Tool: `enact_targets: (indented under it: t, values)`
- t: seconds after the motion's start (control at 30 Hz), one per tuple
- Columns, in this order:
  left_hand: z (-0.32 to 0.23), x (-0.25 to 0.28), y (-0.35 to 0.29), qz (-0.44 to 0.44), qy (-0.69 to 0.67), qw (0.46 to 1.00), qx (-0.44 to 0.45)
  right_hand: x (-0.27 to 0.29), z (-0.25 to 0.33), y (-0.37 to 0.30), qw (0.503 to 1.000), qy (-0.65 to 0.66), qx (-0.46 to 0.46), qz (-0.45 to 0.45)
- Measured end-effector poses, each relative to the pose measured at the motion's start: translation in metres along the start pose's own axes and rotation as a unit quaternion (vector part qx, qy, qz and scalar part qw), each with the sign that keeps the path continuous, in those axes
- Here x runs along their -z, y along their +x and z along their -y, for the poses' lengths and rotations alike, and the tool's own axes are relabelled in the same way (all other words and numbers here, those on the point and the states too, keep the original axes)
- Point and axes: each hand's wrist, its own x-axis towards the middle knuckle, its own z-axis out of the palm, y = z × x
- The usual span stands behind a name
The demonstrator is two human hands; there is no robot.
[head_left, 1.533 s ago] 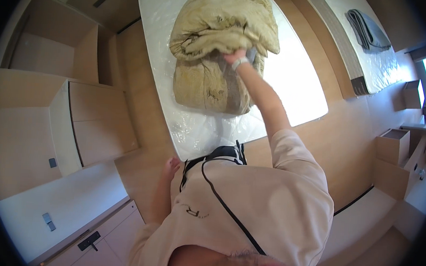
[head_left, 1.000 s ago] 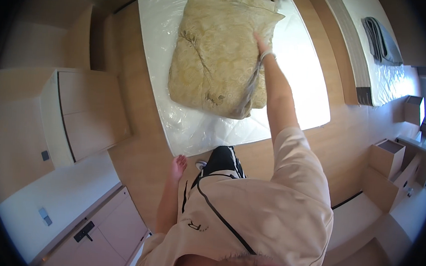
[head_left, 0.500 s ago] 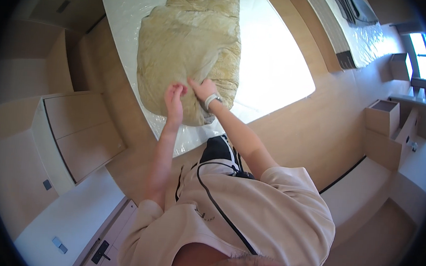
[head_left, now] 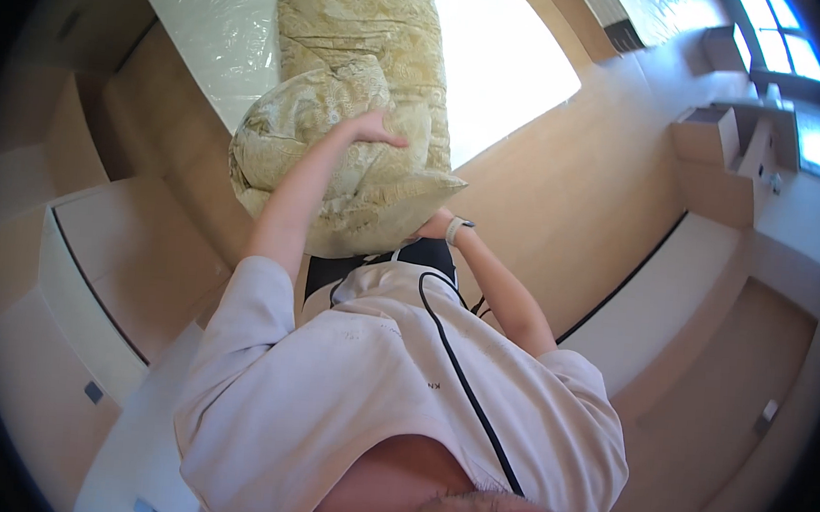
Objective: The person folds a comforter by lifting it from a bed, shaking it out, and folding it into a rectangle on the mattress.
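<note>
One yellowish quilt point(head_left: 346, 85), partly on white mattress point(head_left: 218, 43): left hand point(head_left: 375, 128) spread wide over it; right hand point(head_left: 433, 223) at edge, grip hidden.

Gold-beige quilt point(head_left: 364, 24) with mottled pattern, white mattress point(head_left: 207, 33), pale beige shirt point(head_left: 363, 376)

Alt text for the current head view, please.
A gold patterned quilt, its near end bunched: the person's left hand is over it, the right hand by its near right corner. The quilt runs along a white mattress; a window shows upper right.
</note>
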Motion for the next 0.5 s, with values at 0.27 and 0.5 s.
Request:
enact_targets:
  t: [0.27,0.5]
  values:
    - [0.072,-0.089,-0.124,-0.088,-0.367,0.926,0.011,-0.194,0.082,0.010,0.847,-0.044,-0.179,-0.498]
    - [0.157,-0.042,-0.264,-0.074,-0.674,0.731,0.073,-0.211,0.179,0.050,0.902,-0.061,-0.106,-0.415]
